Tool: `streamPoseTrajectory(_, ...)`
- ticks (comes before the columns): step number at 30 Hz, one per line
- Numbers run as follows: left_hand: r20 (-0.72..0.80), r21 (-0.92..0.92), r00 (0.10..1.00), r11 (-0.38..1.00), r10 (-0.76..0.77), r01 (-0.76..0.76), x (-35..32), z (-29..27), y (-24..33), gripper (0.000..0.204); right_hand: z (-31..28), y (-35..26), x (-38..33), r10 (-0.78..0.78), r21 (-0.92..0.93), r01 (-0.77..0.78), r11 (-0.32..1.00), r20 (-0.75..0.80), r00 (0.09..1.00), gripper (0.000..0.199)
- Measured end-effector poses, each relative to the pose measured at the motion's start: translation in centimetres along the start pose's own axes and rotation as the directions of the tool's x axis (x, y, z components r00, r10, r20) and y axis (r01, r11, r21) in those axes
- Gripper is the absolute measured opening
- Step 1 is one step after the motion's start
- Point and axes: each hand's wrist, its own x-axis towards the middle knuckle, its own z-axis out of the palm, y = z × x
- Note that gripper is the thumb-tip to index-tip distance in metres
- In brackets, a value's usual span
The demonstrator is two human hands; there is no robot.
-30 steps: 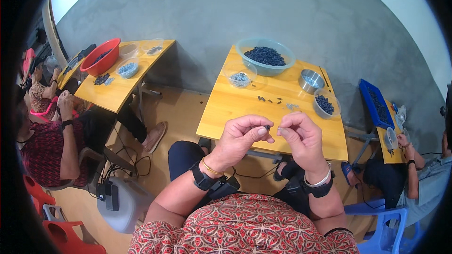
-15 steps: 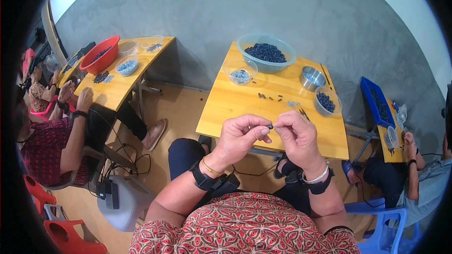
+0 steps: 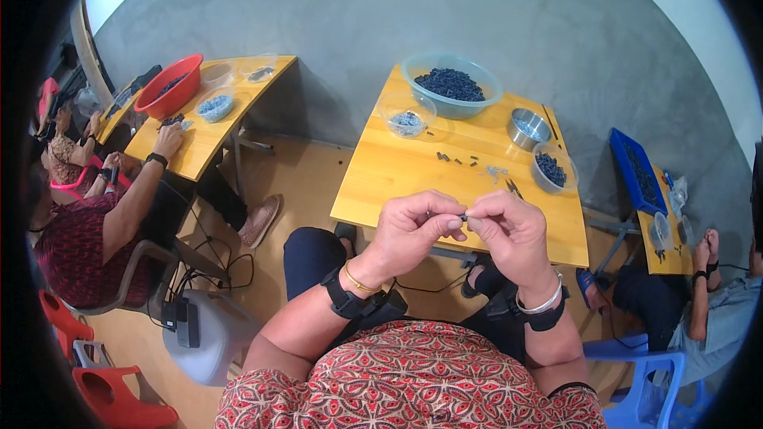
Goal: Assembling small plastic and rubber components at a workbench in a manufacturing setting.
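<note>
Over the near edge of the yellow wooden table [image 3: 373, 179], my left hand [image 3: 401, 234] pinches a small dark cylindrical piece [image 3: 463, 218] between thumb and forefinger. The fingertips of my right hand [image 3: 510, 230] are closed at its other end, touching it; whether they also hold a second tiny part is hidden. Beyond my hands lie a few loose dark pieces [image 3: 457, 160] and a scatter of small light-grey pieces [image 3: 497, 171]. Close to my right hand rests a slim dark-handled tool [image 3: 514, 189], its kind unclear.
At the table's back stands a pale-blue basin [image 3: 487, 102] heaped with dark pieces. Clear tubs [image 3: 387, 117] and a steel bowl [image 3: 520, 135] hold small parts. Co-workers sit at a left table [image 3: 211, 143] with a red basin [image 3: 191, 71], and at a right table with a blue tray [image 3: 636, 171].
My right hand has shifted slightly right and down, its fingertips now pressed against the dark piece. At left, a co-worker's hand has reached forward across the table.
</note>
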Motion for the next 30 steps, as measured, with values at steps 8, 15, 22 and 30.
streamPoseTrajectory(8, -0.049, -0.080, 0.988, 0.987, -0.145, 0.141, 0.0, -0.1, -0.9, 0.010, 0.3, 1.8, 0.3, -0.071, -0.041, 0.070, 0.997, -0.011, 0.997, 0.005)
streamPoseTrajectory(15, -0.098, -0.228, 0.969, 0.953, -0.228, 0.201, 0.1, -1.0, -2.5, 0.013, -0.3, 4.2, 0.6, 0.069, 0.081, -0.058, 0.995, -0.152, 0.986, 0.020)
streamPoseTrajectory(22, -0.158, -0.068, 0.951, 0.964, -0.264, 0.257, 0.6, -0.4, -2.9, 0.011, 0.5, 4.9, 1.4, -0.079, -0.260, 0.034, 0.965, -0.166, 0.983, 0.015)
streamPoseTrajectory(30, -0.146, -0.121, 0.943, 0.951, -0.300, 0.284, 0.3, -1.9, -6.9, 0.009, 1.5, 7.7, 0.6, 0.113, -0.375, -0.097, 0.922, 0.020, 0.993, 0.015)
